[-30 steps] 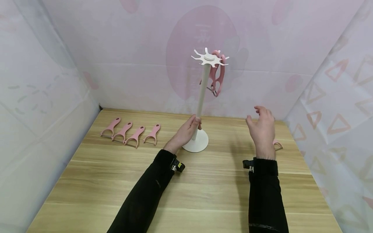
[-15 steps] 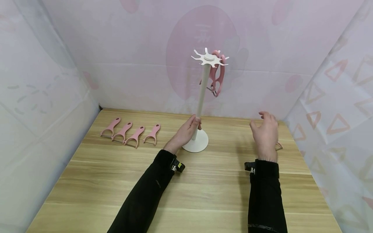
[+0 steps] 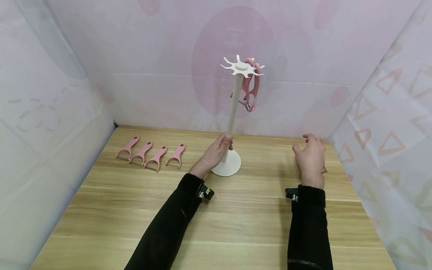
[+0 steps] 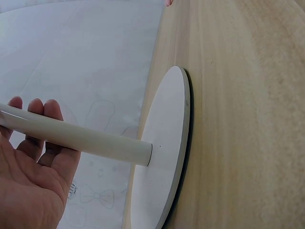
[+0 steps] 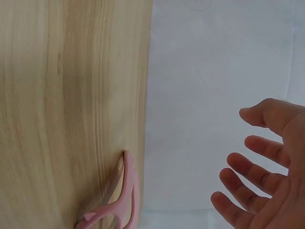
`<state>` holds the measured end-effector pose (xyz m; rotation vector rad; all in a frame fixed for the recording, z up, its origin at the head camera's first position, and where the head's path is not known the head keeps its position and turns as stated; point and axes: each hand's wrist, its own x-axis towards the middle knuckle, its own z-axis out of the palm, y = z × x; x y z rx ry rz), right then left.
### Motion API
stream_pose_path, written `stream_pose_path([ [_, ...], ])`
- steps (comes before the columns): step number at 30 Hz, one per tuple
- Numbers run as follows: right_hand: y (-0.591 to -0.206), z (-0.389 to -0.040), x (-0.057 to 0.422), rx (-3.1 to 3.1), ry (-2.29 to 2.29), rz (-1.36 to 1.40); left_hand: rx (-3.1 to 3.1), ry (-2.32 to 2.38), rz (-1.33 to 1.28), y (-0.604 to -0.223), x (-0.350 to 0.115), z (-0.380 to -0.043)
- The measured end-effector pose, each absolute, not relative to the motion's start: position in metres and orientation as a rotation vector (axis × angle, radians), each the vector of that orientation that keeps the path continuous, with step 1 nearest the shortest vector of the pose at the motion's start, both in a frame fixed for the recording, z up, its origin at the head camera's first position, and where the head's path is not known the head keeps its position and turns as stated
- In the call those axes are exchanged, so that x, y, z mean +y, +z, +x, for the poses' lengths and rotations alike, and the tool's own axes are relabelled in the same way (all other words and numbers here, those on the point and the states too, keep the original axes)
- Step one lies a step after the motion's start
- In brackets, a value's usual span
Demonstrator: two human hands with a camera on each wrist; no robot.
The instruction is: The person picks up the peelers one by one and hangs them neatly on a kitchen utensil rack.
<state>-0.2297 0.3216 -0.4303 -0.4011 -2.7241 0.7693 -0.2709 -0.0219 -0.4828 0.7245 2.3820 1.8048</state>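
Gripping the pole of a white stand, the person's left hand is curling its fingers and thumb around the shaft, low down and just above the round base. That base is resting on a wood-grain table, near its back edge. In the left wrist view, the fingertips are showing behind the pole, with the palm in front.

On the other side, the right hand is hovering unclasped, thumb spread away from loosely bent fingers. It is partly covering a pink peeler in the head view; the right wrist view is showing pink plastic lying on the table, apart from the fingers — whether it is one peeler or more, I cannot tell.

At the top of the stand, a ring of white hooks is carrying hanging pink peelers on its right side, overlapping too much to count. Four more pink peelers are lying on the table's left — three close together, the fourth slightly apart. Black sleeves are covering both arms, and pale patterned cloth is surrounding the table.
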Motion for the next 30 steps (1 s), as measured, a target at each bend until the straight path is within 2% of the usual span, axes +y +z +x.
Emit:
stream_pose_path([
  [30,-0.445,-0.217,0.345,-2.93,0.884,-0.629,2.369,1.832,0.697,-0.481,-0.02,-0.27],
])
